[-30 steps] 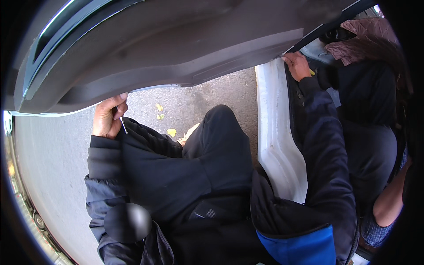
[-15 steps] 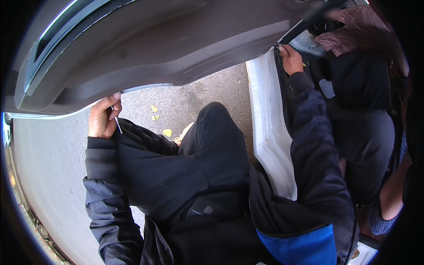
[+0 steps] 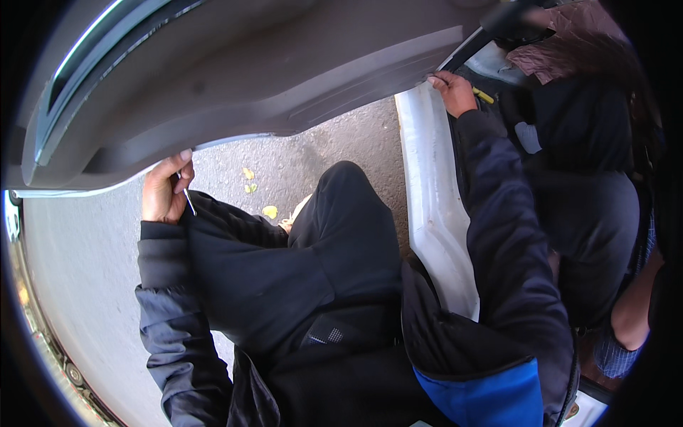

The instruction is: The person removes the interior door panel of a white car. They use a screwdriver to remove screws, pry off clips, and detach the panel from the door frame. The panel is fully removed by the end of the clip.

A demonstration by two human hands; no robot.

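Note:
Across the top is a dark grey car door panel [image 3: 235, 78] with a pale lower edge. Under it, my left hand [image 3: 165, 188] is closed on a thin metal tool [image 3: 189, 199], its upper fingertips at the edge. Higher up on the right, my right hand [image 3: 454, 92] has its bent fingers at the door edge above the white sill [image 3: 423, 164]; whether they pinch something small is unclear. A yellow item [image 3: 484, 95] lies just right of that hand, partly hidden.
Another person's dark-clothed legs [image 3: 583, 228] and bare forearm [image 3: 633, 306] are inside the car on the right, below crinkled pinkish fabric [image 3: 562, 39]. My bent knee [image 3: 341, 192] is over the grey pavement [image 3: 235, 164], which has a few yellow leaves [image 3: 269, 211].
My right hand has shifted up and left along the door edge, showing more of the yellow item. The view has shifted slightly; my left hand still grips the thin tool.

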